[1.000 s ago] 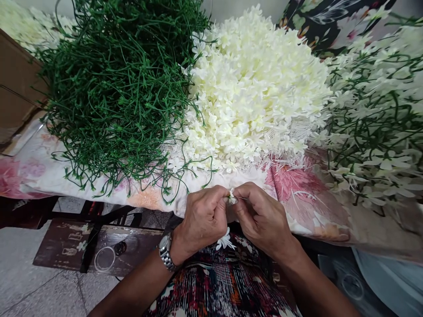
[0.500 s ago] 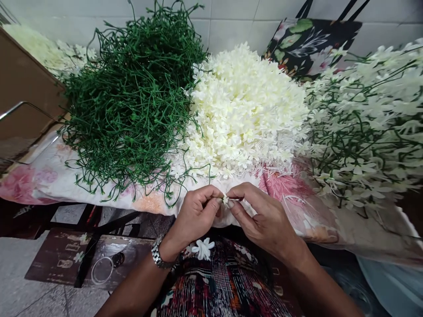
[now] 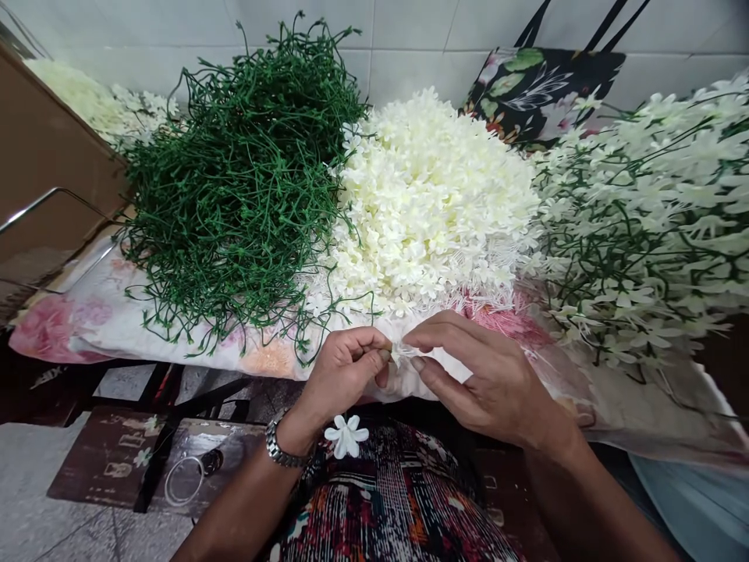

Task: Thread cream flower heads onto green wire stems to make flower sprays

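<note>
Pinching a tiny white blossom (image 3: 399,353) between narrowly closed fingertips, the left hand (image 3: 345,373) and right hand (image 3: 495,382) meet at six o'clock of the cream flower heap (image 3: 433,195); the green stem pile (image 3: 246,179) lies at ten o'clock.

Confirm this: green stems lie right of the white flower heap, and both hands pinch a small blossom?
No. The head view shows the green stems left of the white flower heap; the left hand and right hand do pinch a small blossom.
</note>
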Demonstrator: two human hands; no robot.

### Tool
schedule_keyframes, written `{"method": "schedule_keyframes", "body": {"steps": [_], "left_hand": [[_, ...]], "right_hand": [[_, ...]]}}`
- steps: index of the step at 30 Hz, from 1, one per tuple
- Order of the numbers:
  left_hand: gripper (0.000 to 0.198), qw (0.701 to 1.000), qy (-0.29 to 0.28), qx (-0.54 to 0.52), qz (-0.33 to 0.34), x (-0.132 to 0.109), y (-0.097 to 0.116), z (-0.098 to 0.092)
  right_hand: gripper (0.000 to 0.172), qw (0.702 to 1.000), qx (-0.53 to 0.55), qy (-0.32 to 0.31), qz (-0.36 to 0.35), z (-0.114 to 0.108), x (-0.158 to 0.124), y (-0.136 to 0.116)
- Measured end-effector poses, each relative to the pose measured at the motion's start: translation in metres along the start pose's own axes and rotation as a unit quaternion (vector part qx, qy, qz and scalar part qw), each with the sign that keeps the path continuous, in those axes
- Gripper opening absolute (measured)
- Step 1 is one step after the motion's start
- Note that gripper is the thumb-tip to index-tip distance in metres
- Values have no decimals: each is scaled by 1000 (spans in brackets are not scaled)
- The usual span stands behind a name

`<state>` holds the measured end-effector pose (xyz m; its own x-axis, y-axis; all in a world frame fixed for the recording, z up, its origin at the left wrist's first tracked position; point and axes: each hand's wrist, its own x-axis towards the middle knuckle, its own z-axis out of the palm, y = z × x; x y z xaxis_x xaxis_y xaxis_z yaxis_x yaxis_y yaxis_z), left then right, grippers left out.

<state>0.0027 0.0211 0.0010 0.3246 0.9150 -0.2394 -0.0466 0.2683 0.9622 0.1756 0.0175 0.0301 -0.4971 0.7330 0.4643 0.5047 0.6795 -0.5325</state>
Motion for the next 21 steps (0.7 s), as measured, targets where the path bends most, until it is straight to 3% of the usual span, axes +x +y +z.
{"method": "schedule_keyframes", "body": {"steps": [4, 15, 21], "left_hand": [[14, 1000, -11, 6, -9, -1, 2, 0], [13, 996, -2, 84, 15, 0, 4, 0], [15, 989, 11, 131, 60, 0, 1, 2]], "right_hand": [[12, 999, -25, -11, -17, 6, 1, 2], [17, 993, -107, -6, -58, 15, -2, 5], [16, 995, -80, 22, -56, 24, -4, 10]]}}
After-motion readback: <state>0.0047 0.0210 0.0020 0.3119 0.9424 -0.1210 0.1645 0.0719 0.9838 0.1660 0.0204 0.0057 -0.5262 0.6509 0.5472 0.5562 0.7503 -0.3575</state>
